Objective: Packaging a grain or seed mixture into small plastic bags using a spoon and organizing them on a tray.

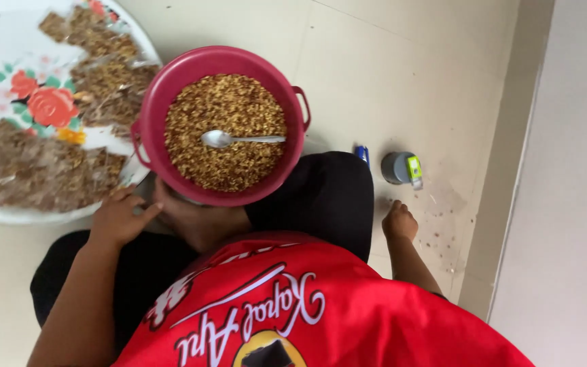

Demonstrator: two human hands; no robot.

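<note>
A round red basin (287,102) full of brown grain rests on my lap, with a metal spoon (239,139) lying on the grain. My left hand (118,216) rests by the near rim of a big white tray (1,41), fingers spread, holding nothing. The tray has a flower print and carries several clear packets of the brown grain (32,173). My right hand (399,221) is down on the floor tiles to my right, fingers curled, near a small grey can (397,167). A green lighter (414,169) leans on that can.
A blue lighter (362,153) lies on the floor beside my knee. Crumbs are scattered on the tiles (443,231) by my right hand. A raised ledge (511,156) and a wall run along the right side.
</note>
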